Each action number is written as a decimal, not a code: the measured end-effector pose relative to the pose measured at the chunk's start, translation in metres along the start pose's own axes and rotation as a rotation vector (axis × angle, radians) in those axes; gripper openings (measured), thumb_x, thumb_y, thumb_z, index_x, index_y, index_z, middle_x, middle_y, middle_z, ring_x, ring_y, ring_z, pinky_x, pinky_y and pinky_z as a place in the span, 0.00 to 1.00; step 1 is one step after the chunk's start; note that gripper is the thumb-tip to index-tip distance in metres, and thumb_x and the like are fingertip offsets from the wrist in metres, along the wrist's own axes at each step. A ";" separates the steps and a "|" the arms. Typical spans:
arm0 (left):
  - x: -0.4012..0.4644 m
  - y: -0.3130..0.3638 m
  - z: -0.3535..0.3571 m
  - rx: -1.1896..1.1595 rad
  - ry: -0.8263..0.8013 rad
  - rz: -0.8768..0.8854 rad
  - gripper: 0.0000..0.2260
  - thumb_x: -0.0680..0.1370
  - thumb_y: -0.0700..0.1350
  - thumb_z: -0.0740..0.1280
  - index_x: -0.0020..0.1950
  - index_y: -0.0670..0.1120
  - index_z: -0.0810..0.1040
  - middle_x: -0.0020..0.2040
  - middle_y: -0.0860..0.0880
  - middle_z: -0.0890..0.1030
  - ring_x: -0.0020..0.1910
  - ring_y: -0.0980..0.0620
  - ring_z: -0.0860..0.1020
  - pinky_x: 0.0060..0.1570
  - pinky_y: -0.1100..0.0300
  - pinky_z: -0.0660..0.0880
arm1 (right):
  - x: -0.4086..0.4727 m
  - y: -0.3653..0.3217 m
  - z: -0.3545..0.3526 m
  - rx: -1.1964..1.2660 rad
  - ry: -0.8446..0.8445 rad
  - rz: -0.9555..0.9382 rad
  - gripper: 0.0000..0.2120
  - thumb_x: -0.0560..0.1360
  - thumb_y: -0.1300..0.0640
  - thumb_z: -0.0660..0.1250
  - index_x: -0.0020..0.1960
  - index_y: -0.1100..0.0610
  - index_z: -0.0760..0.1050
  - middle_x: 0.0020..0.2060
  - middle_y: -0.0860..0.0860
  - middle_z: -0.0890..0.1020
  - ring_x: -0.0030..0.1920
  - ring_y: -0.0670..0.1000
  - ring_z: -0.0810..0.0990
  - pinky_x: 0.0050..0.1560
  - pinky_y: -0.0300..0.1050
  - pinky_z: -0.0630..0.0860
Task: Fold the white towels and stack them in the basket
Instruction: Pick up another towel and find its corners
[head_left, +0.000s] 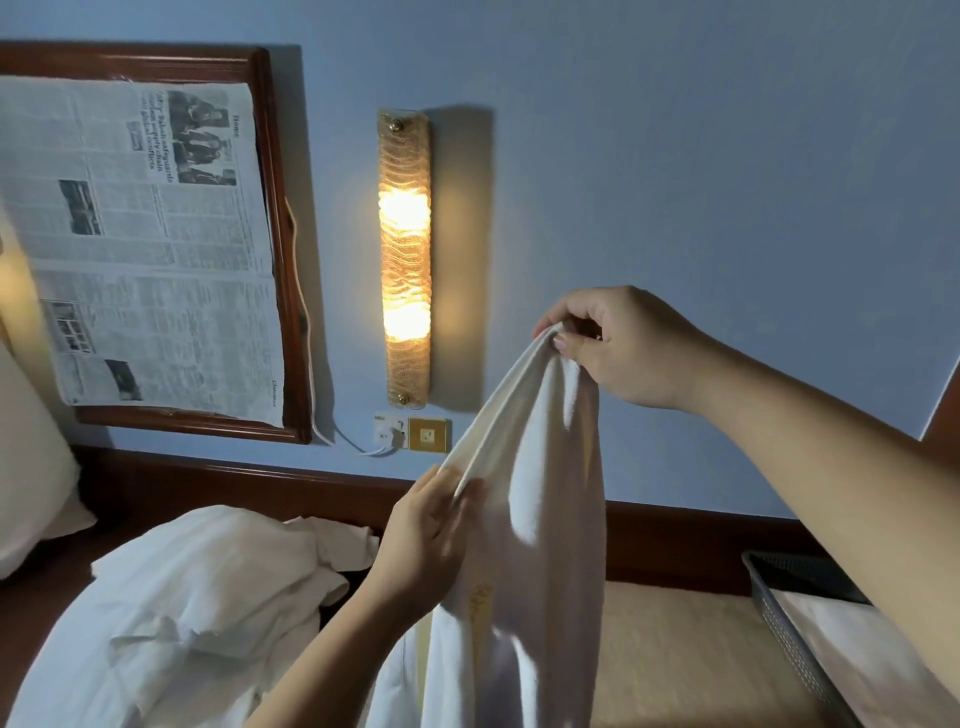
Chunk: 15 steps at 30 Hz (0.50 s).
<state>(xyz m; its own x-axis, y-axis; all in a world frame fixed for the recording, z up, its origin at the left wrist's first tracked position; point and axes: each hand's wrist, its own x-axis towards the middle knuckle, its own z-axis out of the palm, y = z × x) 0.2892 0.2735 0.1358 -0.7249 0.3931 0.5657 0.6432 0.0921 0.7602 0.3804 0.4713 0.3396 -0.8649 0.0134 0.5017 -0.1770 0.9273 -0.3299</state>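
The right hand pinches a corner of the towel; the left hand pinches its edge lower. It seems soft and limp, best held by the corners.

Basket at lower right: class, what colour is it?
Grey, with perforated walls; basket, head view.

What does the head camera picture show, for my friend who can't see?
Two hands hold up a white towel: the right hand pinches its top, the left hand grips an edge lower down. More towels lie left, a basket right.
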 end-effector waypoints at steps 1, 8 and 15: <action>-0.004 -0.004 -0.002 0.010 -0.002 -0.012 0.13 0.85 0.49 0.65 0.40 0.50 0.74 0.39 0.52 0.73 0.39 0.50 0.75 0.40 0.55 0.73 | -0.002 0.003 0.001 -0.006 -0.006 0.014 0.11 0.83 0.61 0.65 0.52 0.47 0.83 0.38 0.48 0.80 0.36 0.40 0.74 0.36 0.31 0.68; -0.001 -0.014 -0.007 0.153 0.158 -0.253 0.15 0.86 0.48 0.62 0.38 0.50 0.72 0.38 0.51 0.75 0.41 0.50 0.75 0.39 0.56 0.68 | -0.010 0.015 0.000 0.020 0.083 0.072 0.09 0.83 0.58 0.65 0.53 0.48 0.83 0.38 0.43 0.81 0.39 0.39 0.77 0.35 0.29 0.68; 0.060 0.049 -0.026 0.266 0.389 -0.155 0.13 0.86 0.46 0.55 0.45 0.47 0.73 0.43 0.51 0.68 0.46 0.47 0.67 0.47 0.57 0.60 | -0.015 0.027 -0.023 -0.039 0.231 0.145 0.08 0.83 0.57 0.65 0.56 0.49 0.83 0.46 0.47 0.84 0.48 0.48 0.81 0.43 0.34 0.71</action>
<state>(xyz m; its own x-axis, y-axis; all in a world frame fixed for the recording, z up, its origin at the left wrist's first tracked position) 0.2707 0.2775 0.2154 -0.8231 -0.0094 0.5679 0.5241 0.3726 0.7658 0.3995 0.5045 0.3415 -0.7492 0.2279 0.6219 -0.0366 0.9232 -0.3825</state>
